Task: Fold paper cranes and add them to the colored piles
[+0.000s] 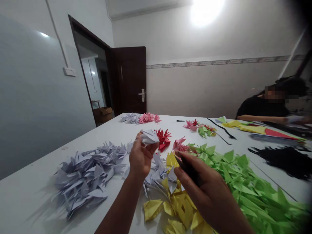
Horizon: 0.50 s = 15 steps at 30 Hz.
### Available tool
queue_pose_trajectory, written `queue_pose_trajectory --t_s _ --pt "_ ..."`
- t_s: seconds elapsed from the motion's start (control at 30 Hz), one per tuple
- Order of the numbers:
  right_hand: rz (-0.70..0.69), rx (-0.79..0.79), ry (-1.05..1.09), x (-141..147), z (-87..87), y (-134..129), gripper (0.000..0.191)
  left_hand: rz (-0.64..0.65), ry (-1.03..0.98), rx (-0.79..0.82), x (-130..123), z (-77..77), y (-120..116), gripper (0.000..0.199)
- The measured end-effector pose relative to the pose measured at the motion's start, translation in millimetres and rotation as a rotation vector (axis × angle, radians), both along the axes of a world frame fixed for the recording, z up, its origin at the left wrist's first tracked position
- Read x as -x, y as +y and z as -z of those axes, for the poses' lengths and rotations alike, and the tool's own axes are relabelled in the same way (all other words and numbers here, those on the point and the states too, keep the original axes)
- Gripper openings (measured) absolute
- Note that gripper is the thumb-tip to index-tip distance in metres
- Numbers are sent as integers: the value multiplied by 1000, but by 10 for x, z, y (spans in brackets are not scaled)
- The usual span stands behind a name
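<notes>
Left hand (140,157) grips a pale lilac folded paper unit (149,136), held up mid-table; right hand (204,188) pinches dark folded paper (187,169) above yellow paper units (176,208) and green paper units (243,182).

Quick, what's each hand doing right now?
Left hand: closed, pinching a pale lilac folded paper piece.
Right hand: closed, holding a slim black paper piece.
</notes>
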State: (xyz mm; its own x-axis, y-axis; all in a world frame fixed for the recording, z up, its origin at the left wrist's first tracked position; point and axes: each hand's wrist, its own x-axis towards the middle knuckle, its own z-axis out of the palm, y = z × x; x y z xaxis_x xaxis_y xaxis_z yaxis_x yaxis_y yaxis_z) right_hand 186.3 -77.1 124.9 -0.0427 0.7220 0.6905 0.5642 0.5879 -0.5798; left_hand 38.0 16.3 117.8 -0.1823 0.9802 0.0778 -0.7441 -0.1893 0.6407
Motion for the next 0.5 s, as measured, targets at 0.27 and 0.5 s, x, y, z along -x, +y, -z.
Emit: queue_pose_trajectory --t_s 0.27,0.5 --pt "78 -101 207 -33 29 112 16 216 245 -222 -343 112 -542 44" --pt "-15 -20 438 -104 -23 73 16 296 341 -254 -269 124 -671 58"
